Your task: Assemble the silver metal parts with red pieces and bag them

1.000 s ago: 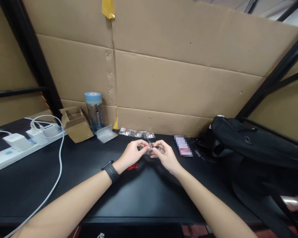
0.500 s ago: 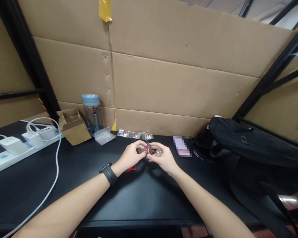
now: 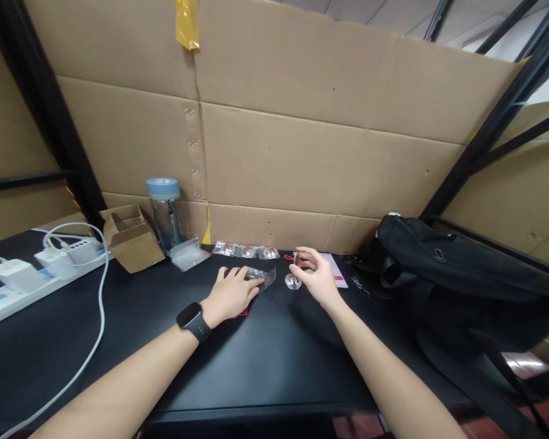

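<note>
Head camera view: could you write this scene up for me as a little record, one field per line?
Left hand: fingers spread, at a clear wrapper
Right hand: pinching a small shiny piece, red cord beside it
Below right fingers: round shiny piece; hanging or resting, unclear
Back row: three wrapped packets
Left side: open cardboard box, blue-lidded bottle, power strip
Right side: black bag
</note>
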The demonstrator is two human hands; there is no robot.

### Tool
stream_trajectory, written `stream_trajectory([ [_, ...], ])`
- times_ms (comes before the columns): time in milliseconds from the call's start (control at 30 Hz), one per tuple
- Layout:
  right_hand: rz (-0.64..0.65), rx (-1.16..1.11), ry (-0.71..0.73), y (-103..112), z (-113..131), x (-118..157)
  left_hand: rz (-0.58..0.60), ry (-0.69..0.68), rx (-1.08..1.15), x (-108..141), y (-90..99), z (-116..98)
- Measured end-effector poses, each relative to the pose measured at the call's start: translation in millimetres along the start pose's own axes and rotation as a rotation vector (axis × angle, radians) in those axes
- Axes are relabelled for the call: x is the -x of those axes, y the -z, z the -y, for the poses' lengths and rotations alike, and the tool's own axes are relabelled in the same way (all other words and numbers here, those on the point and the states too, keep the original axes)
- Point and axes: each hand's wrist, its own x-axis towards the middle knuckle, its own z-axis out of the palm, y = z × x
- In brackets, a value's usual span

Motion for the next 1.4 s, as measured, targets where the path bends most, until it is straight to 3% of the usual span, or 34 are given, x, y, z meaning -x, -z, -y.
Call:
stream_trajectory([
  [133,0.106,0.131,0.052,3,1,1,-0.022,0.000,0.019,-4,-0.3,6],
  [367,0.401,0.510,0.259,14,18,8,0.059,-0.053,0.150,-4,4.6,-3],
  [633,0.529,0.634,0.166,22,26,9,0.211,-0.235,0.187,0,8.4,-2],
  [767,0.619,0.688,0.134,20,22,11,0.207,-0.288,0.207,0,10.8,-5],
  [1033,0.662,0.709,0.134,16,23,13,0.236,-0.359,0.235,0,16.8,-14],
  [1400,0.658,0.641,0.128,10,16,14,0.251,-0.392,0.289,-2,17.4,-8],
])
